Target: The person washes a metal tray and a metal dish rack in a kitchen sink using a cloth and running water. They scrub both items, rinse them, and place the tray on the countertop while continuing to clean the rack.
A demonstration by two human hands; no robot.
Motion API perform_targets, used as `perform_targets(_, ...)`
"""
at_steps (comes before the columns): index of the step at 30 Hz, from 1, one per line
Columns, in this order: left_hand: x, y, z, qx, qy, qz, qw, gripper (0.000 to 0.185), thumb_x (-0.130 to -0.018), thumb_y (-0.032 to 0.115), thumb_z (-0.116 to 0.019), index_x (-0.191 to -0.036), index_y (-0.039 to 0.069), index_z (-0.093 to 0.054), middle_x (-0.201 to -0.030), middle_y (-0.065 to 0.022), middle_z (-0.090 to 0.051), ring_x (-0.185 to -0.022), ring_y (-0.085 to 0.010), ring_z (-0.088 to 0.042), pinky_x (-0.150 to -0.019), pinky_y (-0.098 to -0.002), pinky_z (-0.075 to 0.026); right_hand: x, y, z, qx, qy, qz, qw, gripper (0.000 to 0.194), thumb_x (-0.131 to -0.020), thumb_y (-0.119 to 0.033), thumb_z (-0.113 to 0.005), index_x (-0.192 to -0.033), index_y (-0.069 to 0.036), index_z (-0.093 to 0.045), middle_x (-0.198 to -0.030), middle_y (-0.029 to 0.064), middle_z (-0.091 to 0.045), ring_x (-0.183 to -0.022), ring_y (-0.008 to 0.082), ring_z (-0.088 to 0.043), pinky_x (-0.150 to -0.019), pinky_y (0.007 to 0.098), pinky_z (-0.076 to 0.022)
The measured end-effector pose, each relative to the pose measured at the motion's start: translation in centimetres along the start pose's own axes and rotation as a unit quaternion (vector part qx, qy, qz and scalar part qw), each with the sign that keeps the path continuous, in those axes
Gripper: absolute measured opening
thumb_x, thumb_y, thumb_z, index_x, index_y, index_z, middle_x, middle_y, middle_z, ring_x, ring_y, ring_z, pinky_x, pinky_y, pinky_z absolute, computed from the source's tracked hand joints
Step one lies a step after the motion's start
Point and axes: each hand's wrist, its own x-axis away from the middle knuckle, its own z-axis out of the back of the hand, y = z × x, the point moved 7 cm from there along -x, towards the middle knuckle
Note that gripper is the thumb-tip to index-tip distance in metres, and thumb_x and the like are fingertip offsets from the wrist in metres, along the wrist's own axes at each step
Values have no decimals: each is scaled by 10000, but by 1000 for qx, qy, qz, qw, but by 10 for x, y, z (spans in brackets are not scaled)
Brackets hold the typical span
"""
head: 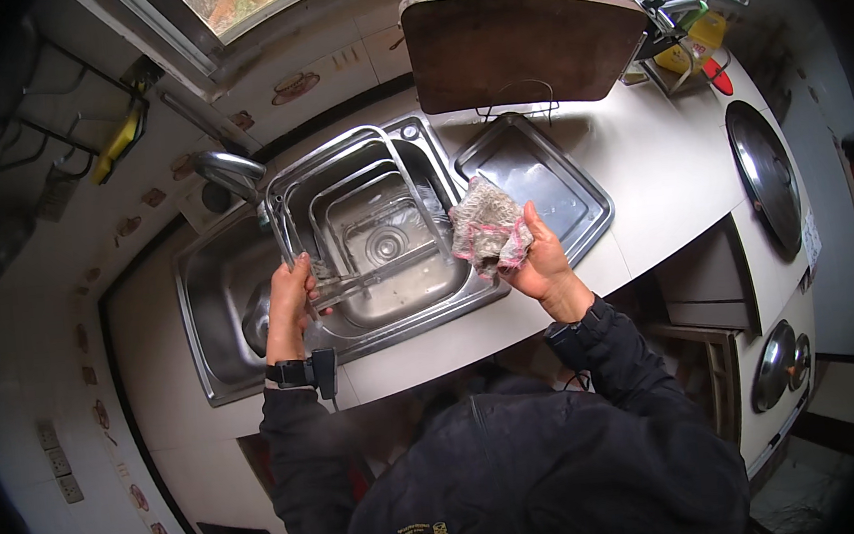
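My left hand [295, 296] grips the near left side of a clear rectangular container [409, 182], which is tilted over the right basin of a stainless steel sink [394, 330]. The basin's drain shows through its see-through walls. On my right hand [547, 261] lies a crumpled greyish dishcloth [490, 224] with pink edging, the thumb resting against its side. The cloth is above the counter, between the sink and a rectangular stainless steel tray [556, 189]. A rounded metal object [256, 318] in the left basin is partly hidden by my left hand.
A chrome faucet [228, 173] rises behind the sink. Against the back wall, a dark cutting board [523, 48] stands in a wire rack. To its right are a utensil holder [667, 18] and a yellow container [691, 43]. Round lids [762, 173] lie along the right counter.
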Motion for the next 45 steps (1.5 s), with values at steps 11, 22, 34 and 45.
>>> perform_targets(11,1,11,-1,-172,137,-149,964,196,-891,155,-580,-1050,89,-486,-716,-38,-620,-524,-123,-560,-343,-278,-445,-60,-10,-21,306,27,46,950,503,-978,-385,-435,-1327,-24,-399,-1156,102,-564,-1018,210,-581,-891,369,-478)
perform_targets(22,-19,9,-2,-292,85,-263,916,153,-894,90,-466,-981,-34,-450,-794,-233,-612,-747,-411,-610,-646,-472,-467,-96,21,-70,863,-39,174,473,545,-890,-60,-500,-1409,-63,-335,-1084,242,-456,-964,402,-494,-869,381,-414)
perform_targets(34,-15,2,-2,-231,126,-241,934,136,-861,50,-512,-973,-12,-467,-810,-228,-612,-786,-418,-602,-673,-470,-457,-208,-8,-84,853,-77,202,475,753,-886,-80,-504,-1453,27,-20,-1399,331,-296,-1298,443,-333,-1068,389,-294)
perform_targets(45,-19,0,-1,-175,119,-240,947,146,-852,46,-567,-942,8,-459,-785,-201,-597,-755,-384,-606,-649,-428,-452,-77,34,-71,892,-19,167,419,745,-846,-9,-490,-1402,133,-15,-1363,396,-257,-1293,490,-300,-1091,433,-257)
